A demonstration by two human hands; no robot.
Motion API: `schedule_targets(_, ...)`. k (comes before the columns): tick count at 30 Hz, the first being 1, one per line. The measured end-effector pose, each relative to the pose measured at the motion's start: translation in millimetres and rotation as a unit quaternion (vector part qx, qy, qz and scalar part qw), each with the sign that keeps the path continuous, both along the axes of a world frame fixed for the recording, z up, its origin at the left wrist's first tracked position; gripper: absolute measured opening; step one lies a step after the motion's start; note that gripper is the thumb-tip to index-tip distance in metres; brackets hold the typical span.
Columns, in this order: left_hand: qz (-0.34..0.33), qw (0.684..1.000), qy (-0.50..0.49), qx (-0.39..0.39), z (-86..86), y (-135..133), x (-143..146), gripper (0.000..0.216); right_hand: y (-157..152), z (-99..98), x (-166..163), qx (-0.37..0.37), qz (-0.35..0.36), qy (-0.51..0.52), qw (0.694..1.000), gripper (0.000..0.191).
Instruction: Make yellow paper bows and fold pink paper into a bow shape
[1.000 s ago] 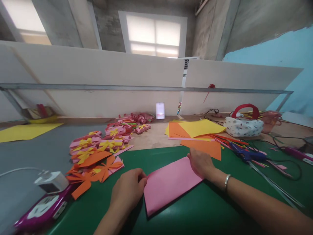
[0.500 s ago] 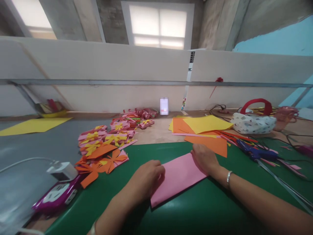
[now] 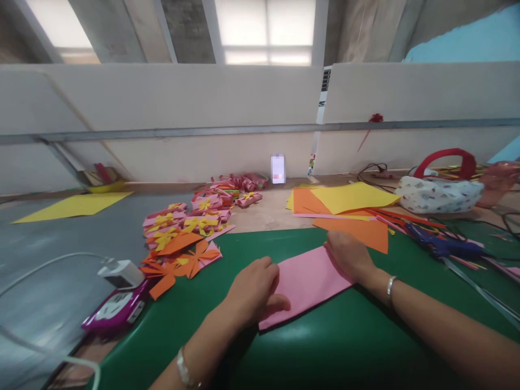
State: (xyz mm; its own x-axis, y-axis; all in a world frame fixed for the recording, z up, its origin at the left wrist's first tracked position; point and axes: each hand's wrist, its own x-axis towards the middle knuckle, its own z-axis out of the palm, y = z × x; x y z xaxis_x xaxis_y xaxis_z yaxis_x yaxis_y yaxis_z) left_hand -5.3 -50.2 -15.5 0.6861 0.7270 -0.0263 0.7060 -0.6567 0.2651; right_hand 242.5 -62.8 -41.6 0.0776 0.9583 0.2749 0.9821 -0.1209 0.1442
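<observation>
A folded sheet of pink paper (image 3: 306, 281) lies at a slant on the green mat (image 3: 325, 352). My left hand (image 3: 254, 292) holds its left end, the thumb stretched over the paper's face and the other fingers curled at the edge. At the far right corner, my right hand (image 3: 349, 254) is closed on the paper, its fingertips partly hidden by the hand itself. Just beyond the right hand lies an orange paper sheet (image 3: 361, 234).
Orange paper flowers (image 3: 199, 259) and pink pieces with yellow bows (image 3: 164, 221) are heaped at left. A purple device (image 3: 117, 311) with a white charger (image 3: 124, 273) sits nearer. Yellow sheets (image 3: 357, 196), a blue glue gun (image 3: 442, 244) and a red-handled bag (image 3: 441, 192) are at right.
My left thumb has come out over the face of the pink paper. The right hand keeps its place on the far corner. The whole view has shifted slightly.
</observation>
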Motion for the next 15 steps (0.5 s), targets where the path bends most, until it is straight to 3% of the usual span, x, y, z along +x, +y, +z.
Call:
schedule_targets(10, -0.059, 0.990, -0.080, -0.099, -5.4, -2.6, -37.5, 0.068, 3.1, -3.1, 3.8, -0.013, -0.005, 0.007, 1.000, 0.014)
schedule_targets(15, -0.085, 0.993, -0.033, -0.080, 17.1, -7.6, -34.5, 0.065, 3.6, -4.3, 3.1, -0.011, -0.005, 0.008, 1.000, 0.014)
